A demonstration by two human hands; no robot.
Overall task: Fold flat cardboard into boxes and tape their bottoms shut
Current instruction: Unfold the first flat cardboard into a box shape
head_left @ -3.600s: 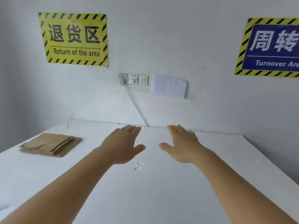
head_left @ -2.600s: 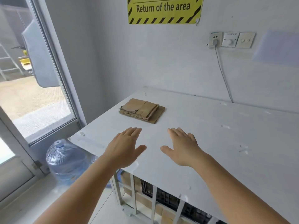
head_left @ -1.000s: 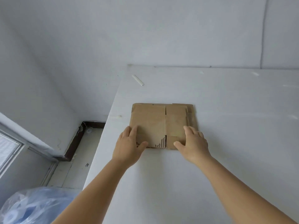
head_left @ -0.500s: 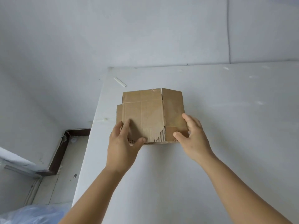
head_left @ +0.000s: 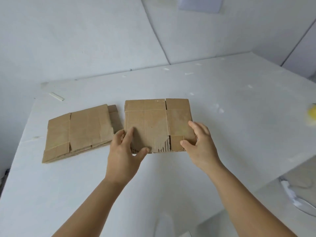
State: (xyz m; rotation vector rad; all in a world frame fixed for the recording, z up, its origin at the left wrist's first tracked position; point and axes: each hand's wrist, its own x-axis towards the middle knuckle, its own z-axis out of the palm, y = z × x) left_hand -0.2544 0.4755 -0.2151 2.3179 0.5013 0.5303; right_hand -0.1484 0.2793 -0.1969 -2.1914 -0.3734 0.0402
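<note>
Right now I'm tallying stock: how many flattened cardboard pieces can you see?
2 countable: one flattened cardboard piece gripped by the left hand and right hand, another topping the stack to its left. More lie hidden underneath.

A plain packing or warehouse workroom: bare white walls (head_left: 85, 40) beyond the hands, a broad white worktable (head_left: 239, 108) under them, and a stack of flattened cardboard boxes (head_left: 80, 132) just left of the left hand (head_left: 124, 154).
</note>
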